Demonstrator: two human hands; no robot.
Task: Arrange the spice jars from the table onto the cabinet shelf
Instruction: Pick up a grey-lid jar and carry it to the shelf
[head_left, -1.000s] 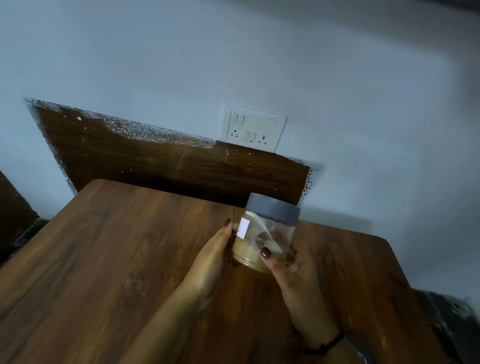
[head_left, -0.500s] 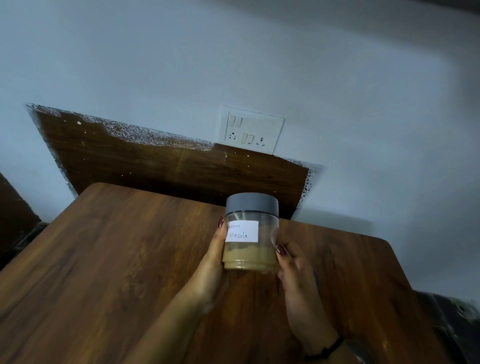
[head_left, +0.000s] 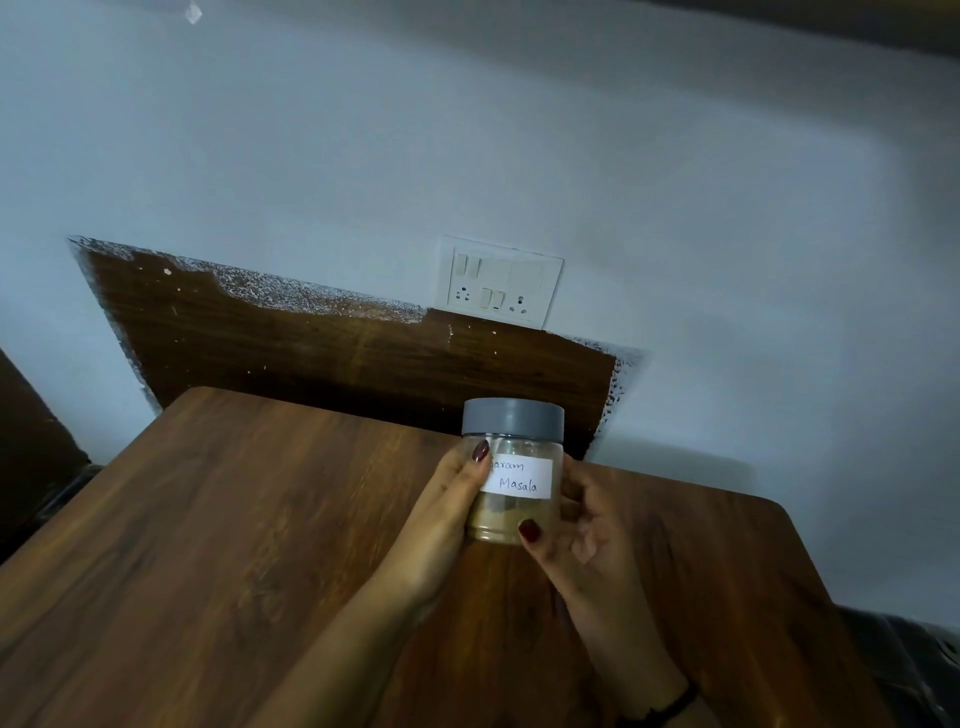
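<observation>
- Garam masala jar (head_left: 511, 488): a clear plastic jar, upright, over the far middle of the wooden table (head_left: 234, 519). It is cupped between both hands, and whether its base touches the tabletop cannot be told.
- Left hand (head_left: 441, 525): wrapped round the jar's left side, with the thumb laid on the upper wall beside the label (head_left: 519, 478).
- Right hand (head_left: 587, 540): grasps the right side, with the thumb pressed low on the front near the base and the fingers curled behind.
- Grey lid (head_left: 512, 423): seated level on the neck. Whether it is screwed tight cannot be seen.
- Contents: tan powder fills roughly the lower half, so the weight probably sits low and the jar should handle steadily.
- Step in hand, as judged: reading the handwritten label before carrying the jar off. The cabinet shelf is not in view.
- Doing it well: carry the jar upright and grip the body rather than the lid. One hand should pass under the base, since smooth plastic may slip. Set it on the shelf with the label facing outward.
- Surroundings: a white switch plate (head_left: 498, 283) on the far wall, a dark wooden panel (head_left: 311, 343) behind the table, and a black band (head_left: 675, 701) on the right wrist.
</observation>
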